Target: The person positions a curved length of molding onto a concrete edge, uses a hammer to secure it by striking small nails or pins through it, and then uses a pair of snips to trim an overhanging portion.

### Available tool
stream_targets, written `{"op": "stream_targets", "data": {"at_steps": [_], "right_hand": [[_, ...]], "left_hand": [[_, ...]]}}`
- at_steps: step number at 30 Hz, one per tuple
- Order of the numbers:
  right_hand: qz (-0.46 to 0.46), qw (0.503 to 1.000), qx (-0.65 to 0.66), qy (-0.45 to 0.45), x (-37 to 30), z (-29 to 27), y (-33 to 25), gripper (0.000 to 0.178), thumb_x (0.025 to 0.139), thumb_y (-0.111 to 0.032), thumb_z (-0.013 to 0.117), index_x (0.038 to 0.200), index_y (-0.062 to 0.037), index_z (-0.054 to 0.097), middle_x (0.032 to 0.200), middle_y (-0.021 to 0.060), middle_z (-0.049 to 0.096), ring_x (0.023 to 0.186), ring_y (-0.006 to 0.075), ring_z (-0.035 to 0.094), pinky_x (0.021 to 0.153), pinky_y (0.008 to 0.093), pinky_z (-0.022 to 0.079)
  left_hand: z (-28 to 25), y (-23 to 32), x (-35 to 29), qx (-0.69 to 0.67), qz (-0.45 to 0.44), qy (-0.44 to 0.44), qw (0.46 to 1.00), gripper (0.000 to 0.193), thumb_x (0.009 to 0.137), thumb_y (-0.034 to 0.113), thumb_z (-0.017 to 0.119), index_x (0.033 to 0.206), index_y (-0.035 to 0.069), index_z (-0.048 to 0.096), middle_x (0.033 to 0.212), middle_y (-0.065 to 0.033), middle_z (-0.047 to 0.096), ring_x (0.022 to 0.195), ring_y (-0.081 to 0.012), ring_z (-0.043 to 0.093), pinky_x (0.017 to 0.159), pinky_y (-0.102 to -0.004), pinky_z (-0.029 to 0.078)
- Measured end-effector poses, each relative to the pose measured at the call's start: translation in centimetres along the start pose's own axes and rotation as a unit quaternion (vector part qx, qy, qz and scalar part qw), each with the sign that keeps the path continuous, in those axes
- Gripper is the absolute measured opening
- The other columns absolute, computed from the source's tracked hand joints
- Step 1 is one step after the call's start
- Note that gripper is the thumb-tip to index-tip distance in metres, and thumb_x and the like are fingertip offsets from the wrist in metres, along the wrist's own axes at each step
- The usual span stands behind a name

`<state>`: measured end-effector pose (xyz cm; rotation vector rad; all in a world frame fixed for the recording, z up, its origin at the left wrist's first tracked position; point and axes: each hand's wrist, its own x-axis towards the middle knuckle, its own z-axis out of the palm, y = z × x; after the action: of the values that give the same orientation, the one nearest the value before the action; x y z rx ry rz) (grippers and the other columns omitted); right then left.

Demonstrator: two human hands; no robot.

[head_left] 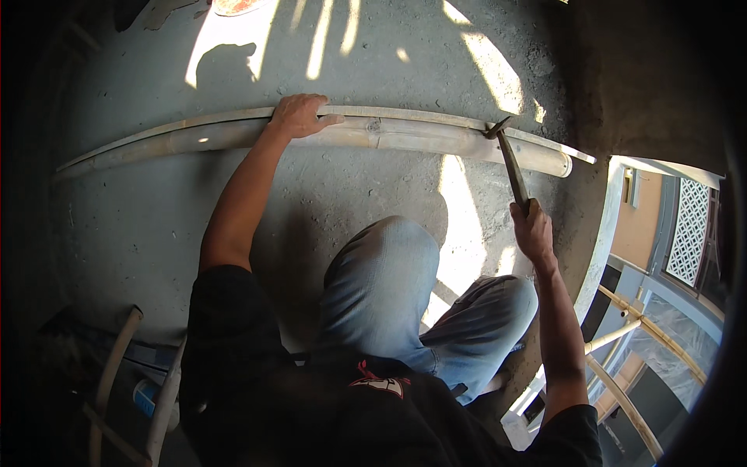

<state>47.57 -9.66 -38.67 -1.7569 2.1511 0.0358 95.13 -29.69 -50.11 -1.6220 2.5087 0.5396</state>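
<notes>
A long bamboo pole (420, 138) lies crosswise on the floor in front of my knees. Along its far side runs a thin wooden strip (389, 113). My left hand (298, 115) grips the strip from above near the middle, fingers curled over the far edge and thumb resting along the pole. In my right hand (534, 231) is a hammer (513, 167), held by the lower end of its handle. The hammer's head is at the strip and pole, near their right end; whether it touches them I cannot tell. No nail can be made out.
The dusty concrete floor (373, 187) has sunlit patches and grit. At the right, a ledge (595, 257) borders a drop, with bamboo poles (622, 401) beyond it. Curved poles (117, 362) and a blue-labelled container (145, 395) stand at lower left.
</notes>
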Motion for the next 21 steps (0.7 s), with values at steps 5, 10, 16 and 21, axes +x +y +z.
{"op": "stream_targets", "data": {"at_steps": [5,10,16,21], "right_hand": [[-0.035,0.973,0.219,-0.066,-1.7,-2.4,-9.0,0.032,0.095,-0.027,0.061,0.097,0.0035,0.050,0.072,0.0281,0.060,0.066,0.0459,0.063,0.060,0.0496,0.047],[-0.111,0.980,0.137,-0.088,1.3,-6.6,-14.8,0.044,0.095,-0.039,0.062,0.091,0.0046,0.054,0.070,0.0228,0.058,0.063,0.0373,0.060,0.064,0.0455,0.046],[-0.218,0.824,0.484,0.201,3.5,-8.0,-20.5,0.028,0.103,-0.031,0.053,0.096,-0.0045,0.046,0.057,0.0034,0.052,0.046,0.0088,0.052,0.040,0.0278,0.038],[-0.179,0.978,0.107,-0.030,3.6,-0.5,-12.1,0.035,0.097,-0.029,0.060,0.093,0.0039,0.048,0.064,0.0300,0.059,0.061,0.0501,0.061,0.057,0.0542,0.048]], "left_hand": [[-1.4,0.2,0.1,-0.001,-0.032,-0.040,0.999,0.080,0.085,0.073,0.053,0.122,0.003,0.065,0.120,-0.0177,0.066,0.114,-0.0331,0.062,0.099,-0.0443,0.047],[-1.7,0.0,0.6,-0.004,-0.029,-0.032,0.999,0.079,0.085,0.074,0.051,0.123,0.006,0.065,0.120,-0.0169,0.067,0.112,-0.0334,0.063,0.098,-0.0454,0.047],[-0.8,-0.8,-0.5,0.019,-0.015,-0.004,1.000,0.079,0.085,0.077,0.046,0.113,0.008,0.070,0.107,-0.0163,0.071,0.102,-0.0317,0.067,0.094,-0.0451,0.051],[-2.1,1.4,1.0,0.021,-0.031,0.001,0.999,0.083,0.083,0.081,0.045,0.108,0.007,0.072,0.102,-0.0175,0.071,0.101,-0.0319,0.068,0.092,-0.0457,0.052]]}}
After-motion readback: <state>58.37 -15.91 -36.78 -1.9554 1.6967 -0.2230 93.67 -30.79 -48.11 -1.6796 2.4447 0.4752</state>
